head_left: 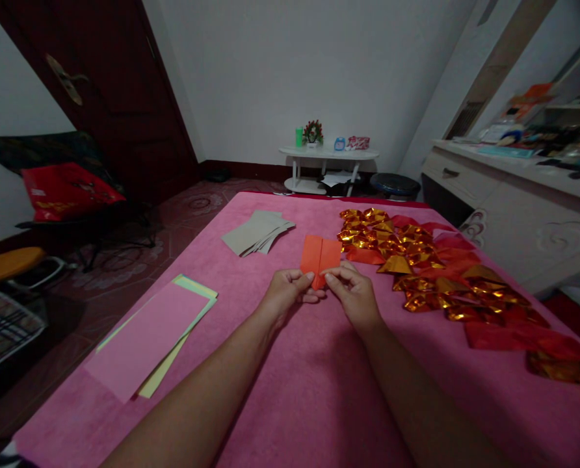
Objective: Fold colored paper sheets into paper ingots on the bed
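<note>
Between my left hand (290,292) and my right hand (352,292), both pinching its near corner, an orange folded paper (320,256) lies on the pink worktop (319,390), gold foil shapes (417,260) to their right.

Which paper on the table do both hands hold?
The orange-red paper, pinched at its near end by left hand and right hand; the grey stack and pink sheets lie untouched.

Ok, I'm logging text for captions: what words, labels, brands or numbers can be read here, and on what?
No text can be read.
Red bag: yellow print, too blurred to read.
Far box: print or pattern, too small to read.
Packages at right: too blurred to read.
Orange paper: no print shows.
</note>
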Action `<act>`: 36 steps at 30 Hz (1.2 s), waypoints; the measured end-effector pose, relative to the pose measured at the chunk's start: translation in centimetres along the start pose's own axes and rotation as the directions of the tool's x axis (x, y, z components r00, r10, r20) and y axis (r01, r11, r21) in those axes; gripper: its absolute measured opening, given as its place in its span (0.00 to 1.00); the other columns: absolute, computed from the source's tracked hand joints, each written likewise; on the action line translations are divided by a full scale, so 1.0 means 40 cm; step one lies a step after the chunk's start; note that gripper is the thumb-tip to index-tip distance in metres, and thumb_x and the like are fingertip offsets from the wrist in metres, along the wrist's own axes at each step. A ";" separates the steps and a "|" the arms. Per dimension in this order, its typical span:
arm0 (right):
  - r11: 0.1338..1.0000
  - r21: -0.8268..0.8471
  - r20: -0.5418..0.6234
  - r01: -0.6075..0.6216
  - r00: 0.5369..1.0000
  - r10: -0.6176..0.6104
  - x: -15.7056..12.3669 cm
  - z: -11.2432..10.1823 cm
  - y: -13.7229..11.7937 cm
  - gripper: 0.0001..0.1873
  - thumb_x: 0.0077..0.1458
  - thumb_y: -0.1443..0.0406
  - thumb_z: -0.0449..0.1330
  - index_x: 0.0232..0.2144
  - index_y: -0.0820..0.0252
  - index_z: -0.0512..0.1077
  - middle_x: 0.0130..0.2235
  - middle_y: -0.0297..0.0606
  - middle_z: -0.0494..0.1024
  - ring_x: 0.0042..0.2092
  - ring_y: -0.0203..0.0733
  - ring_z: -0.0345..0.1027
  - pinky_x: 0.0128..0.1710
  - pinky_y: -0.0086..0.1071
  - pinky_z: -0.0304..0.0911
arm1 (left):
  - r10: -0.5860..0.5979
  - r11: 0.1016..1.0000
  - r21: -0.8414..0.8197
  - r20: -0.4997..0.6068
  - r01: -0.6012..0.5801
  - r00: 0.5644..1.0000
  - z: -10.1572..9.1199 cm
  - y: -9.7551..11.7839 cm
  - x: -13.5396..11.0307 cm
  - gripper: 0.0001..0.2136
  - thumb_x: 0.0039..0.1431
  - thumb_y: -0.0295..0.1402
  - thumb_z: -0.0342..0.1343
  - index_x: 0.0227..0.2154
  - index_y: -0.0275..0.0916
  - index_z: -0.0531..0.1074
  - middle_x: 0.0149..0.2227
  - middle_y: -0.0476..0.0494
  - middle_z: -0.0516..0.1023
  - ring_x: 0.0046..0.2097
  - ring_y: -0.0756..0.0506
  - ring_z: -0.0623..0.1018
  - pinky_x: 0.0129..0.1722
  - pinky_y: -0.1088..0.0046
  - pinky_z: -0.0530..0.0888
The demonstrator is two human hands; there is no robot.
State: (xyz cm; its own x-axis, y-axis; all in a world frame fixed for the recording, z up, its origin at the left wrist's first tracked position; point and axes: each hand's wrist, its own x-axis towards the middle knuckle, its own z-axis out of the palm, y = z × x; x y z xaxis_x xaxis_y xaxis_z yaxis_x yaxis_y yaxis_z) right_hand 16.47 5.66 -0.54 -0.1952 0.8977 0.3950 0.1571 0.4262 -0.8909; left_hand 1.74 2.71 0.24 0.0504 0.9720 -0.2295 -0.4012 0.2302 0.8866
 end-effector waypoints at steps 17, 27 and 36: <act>0.993 0.044 0.018 -0.106 0.994 0.106 -0.002 0.002 0.008 0.09 0.46 0.60 0.64 0.25 0.60 0.78 0.27 0.38 0.78 0.30 0.40 0.69 0.32 0.33 0.64 | 0.018 0.999 -0.043 -0.054 -0.020 0.998 0.009 0.001 -0.005 0.10 0.46 0.30 0.66 0.24 0.29 0.71 0.22 0.43 0.77 0.27 0.49 0.79 0.31 0.76 0.76; 0.915 0.291 0.015 -0.279 0.958 0.287 -0.003 0.010 -0.002 0.14 0.37 0.59 0.70 0.24 0.60 0.73 0.22 0.35 0.77 0.25 0.41 0.73 0.27 0.32 0.68 | 0.031 0.999 -0.007 -0.043 -0.031 0.999 0.012 -0.005 -0.005 0.11 0.46 0.32 0.66 0.25 0.30 0.71 0.22 0.42 0.78 0.26 0.49 0.79 0.28 0.78 0.75; 0.947 0.227 0.023 -0.228 0.973 0.228 -0.006 0.003 0.003 0.12 0.40 0.59 0.68 0.24 0.61 0.75 0.23 0.37 0.78 0.26 0.40 0.72 0.30 0.33 0.68 | 0.039 0.999 -0.006 -0.016 -0.040 0.999 0.009 -0.004 -0.005 0.13 0.43 0.34 0.67 0.24 0.30 0.72 0.22 0.43 0.78 0.27 0.49 0.79 0.28 0.79 0.75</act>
State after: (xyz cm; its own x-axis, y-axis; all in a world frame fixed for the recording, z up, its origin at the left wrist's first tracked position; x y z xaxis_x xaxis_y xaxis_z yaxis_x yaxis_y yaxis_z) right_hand 16.42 5.47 -0.78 -0.1763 0.9685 0.1759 -0.0268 0.1739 -0.9844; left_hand 2.12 2.48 0.27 0.0199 0.9794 -0.2008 -0.4082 0.1913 0.8926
